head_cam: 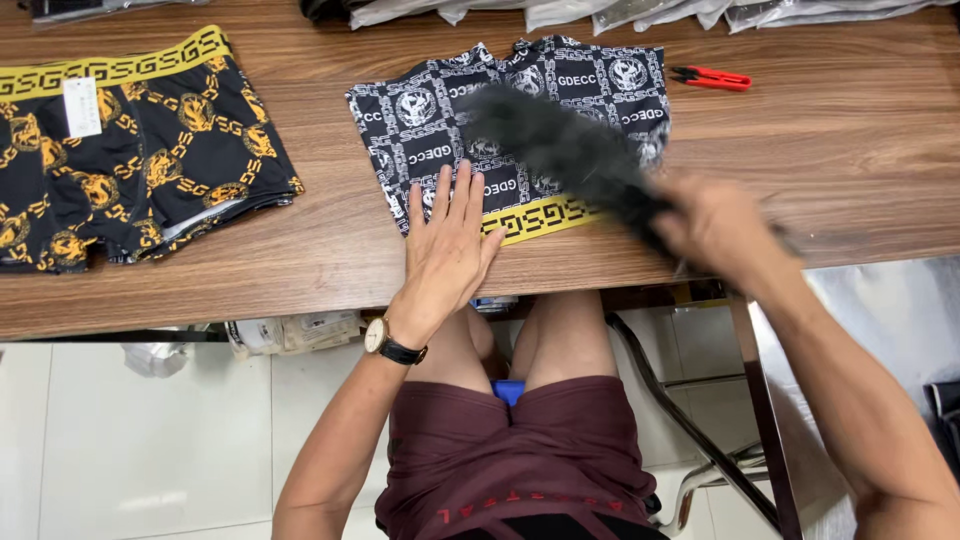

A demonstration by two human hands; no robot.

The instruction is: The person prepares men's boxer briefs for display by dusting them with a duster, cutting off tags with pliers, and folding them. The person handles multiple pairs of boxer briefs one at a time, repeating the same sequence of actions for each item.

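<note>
A pair of black boxer shorts with a white pattern and a yellow waistband (pixel 520 110) lies on the wooden table, waistband toward me. My left hand (pixel 447 248) presses flat on its near left part, fingers spread. My right hand (pixel 715 228) grips the handle of a dark, blurred brush (pixel 560 145) that lies across the shorts, its head over their middle.
A second pair of black shorts with a gold pattern and a white tag (pixel 120 150) lies at the table's left. Small red snips (pixel 712 78) rest at the back right. Clear plastic bags (pixel 640 12) line the far edge. The table's near edge (pixel 250 300) runs above my knees.
</note>
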